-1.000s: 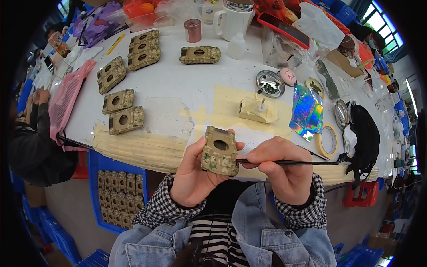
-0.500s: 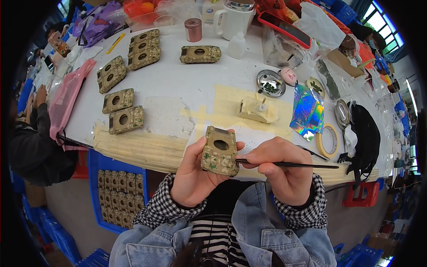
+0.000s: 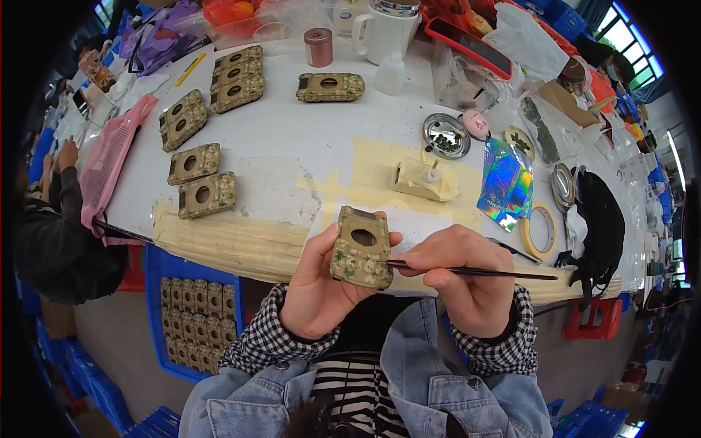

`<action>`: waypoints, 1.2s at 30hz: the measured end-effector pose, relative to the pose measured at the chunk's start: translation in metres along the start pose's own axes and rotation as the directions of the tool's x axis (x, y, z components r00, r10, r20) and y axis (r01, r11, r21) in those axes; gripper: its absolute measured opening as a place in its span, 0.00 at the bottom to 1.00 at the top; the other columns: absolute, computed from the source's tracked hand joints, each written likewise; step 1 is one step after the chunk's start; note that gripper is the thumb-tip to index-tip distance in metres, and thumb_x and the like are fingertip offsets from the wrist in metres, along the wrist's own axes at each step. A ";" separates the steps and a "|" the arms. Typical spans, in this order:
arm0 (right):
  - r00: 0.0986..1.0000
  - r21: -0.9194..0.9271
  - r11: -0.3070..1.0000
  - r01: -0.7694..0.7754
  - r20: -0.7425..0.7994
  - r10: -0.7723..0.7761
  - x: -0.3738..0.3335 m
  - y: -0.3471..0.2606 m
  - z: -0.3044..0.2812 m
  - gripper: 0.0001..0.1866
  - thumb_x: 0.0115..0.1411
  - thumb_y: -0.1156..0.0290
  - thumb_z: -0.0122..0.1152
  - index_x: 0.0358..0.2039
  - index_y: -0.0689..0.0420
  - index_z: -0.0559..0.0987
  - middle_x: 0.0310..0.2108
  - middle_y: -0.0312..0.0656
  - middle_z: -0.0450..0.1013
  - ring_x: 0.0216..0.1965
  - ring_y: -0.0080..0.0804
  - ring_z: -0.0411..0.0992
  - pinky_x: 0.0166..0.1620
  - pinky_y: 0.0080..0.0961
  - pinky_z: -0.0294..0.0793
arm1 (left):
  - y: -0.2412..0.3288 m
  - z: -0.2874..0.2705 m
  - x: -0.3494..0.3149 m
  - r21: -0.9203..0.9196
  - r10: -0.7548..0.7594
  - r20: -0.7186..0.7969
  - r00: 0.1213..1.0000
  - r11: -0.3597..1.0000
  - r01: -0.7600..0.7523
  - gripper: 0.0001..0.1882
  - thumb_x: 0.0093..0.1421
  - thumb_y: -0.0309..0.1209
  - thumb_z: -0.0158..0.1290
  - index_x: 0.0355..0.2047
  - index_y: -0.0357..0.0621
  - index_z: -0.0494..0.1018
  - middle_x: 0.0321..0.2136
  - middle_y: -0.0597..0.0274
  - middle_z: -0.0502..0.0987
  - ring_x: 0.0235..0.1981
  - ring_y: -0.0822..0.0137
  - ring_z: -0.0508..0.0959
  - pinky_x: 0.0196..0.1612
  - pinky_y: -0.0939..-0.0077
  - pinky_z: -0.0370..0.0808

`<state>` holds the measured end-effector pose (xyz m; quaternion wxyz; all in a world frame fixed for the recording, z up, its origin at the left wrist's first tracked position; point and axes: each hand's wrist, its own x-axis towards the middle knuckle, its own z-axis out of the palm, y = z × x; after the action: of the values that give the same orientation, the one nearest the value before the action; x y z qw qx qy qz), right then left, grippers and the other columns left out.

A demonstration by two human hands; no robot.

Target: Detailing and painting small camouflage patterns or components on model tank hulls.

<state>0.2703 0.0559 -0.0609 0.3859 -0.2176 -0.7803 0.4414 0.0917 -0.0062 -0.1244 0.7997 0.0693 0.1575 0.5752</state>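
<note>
My left hand [image 3: 319, 296] grips a camouflage-painted model tank hull [image 3: 353, 274] by its sides, tilted up above the table's front edge. A round hole shows in the hull's top. In my right hand [image 3: 467, 274] a thin dark paintbrush [image 3: 504, 273] is pinched between thumb and fingers. Its tip meets the hull's right edge, near the lower corner. Just beyond my hands, a block wrapped in masking tape [image 3: 422, 180] stands on the taped tabletop. Further off lies a round metal dish [image 3: 446, 136] with dark green bits in it.
Several more hulls stand at the left, such as a near one [image 3: 207, 196]. A blue crate [image 3: 155, 292] of hulls sits below the table. At right are a tape roll [image 3: 538, 232] and shiny sheets [image 3: 504, 182]; at back, a white mug [image 3: 387, 36]. Another person's sleeve [image 3: 69, 233] shows far left.
Almost nothing differs. Both hands keep the same hold, with the brush tip still at the hull's edge; the table behind has shifted very slightly in the picture.
</note>
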 end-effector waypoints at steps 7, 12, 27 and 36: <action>0.992 0.141 0.989 -0.047 -0.112 0.063 -0.005 0.003 0.000 0.09 0.57 0.73 0.60 0.36 0.64 0.77 0.30 0.44 0.76 0.32 0.32 0.72 0.38 0.25 0.71 | 0.001 -0.004 0.000 -0.058 -0.008 0.043 0.999 0.998 0.011 0.28 0.67 0.46 0.33 0.60 0.39 0.56 0.53 0.47 0.68 0.48 0.63 0.75 0.48 0.69 0.76; 0.962 0.209 0.978 0.003 -0.268 0.054 -0.012 0.011 -0.002 0.11 0.61 0.70 0.56 0.38 0.65 0.77 0.32 0.45 0.77 0.36 0.30 0.71 0.39 0.25 0.70 | 0.001 -0.008 0.001 -0.072 -0.003 0.077 0.997 0.997 0.009 0.28 0.67 0.46 0.34 0.60 0.39 0.56 0.53 0.46 0.68 0.46 0.65 0.76 0.45 0.72 0.77; 0.990 -0.012 0.993 0.120 -0.072 -0.120 -0.019 0.017 0.009 0.13 0.56 0.69 0.62 0.40 0.61 0.77 0.38 0.49 0.74 0.40 0.40 0.76 0.41 0.28 0.76 | -0.002 -0.007 0.002 -0.021 0.021 -0.001 1.000 1.000 -0.021 0.32 0.66 0.48 0.33 0.61 0.34 0.51 0.52 0.45 0.67 0.48 0.62 0.74 0.47 0.74 0.78; 0.992 -0.050 0.992 0.114 -0.047 -0.116 -0.018 0.014 0.009 0.13 0.54 0.70 0.63 0.40 0.61 0.77 0.37 0.48 0.74 0.40 0.39 0.76 0.41 0.28 0.77 | -0.003 -0.008 0.002 -0.040 0.009 0.001 1.000 0.999 -0.009 0.33 0.66 0.49 0.33 0.61 0.35 0.51 0.52 0.45 0.67 0.49 0.62 0.73 0.49 0.72 0.77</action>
<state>0.2739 0.0463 -0.0825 0.4249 -0.1921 -0.7918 0.3945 0.0926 -0.0056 -0.1329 0.7984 0.0545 0.1450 0.5818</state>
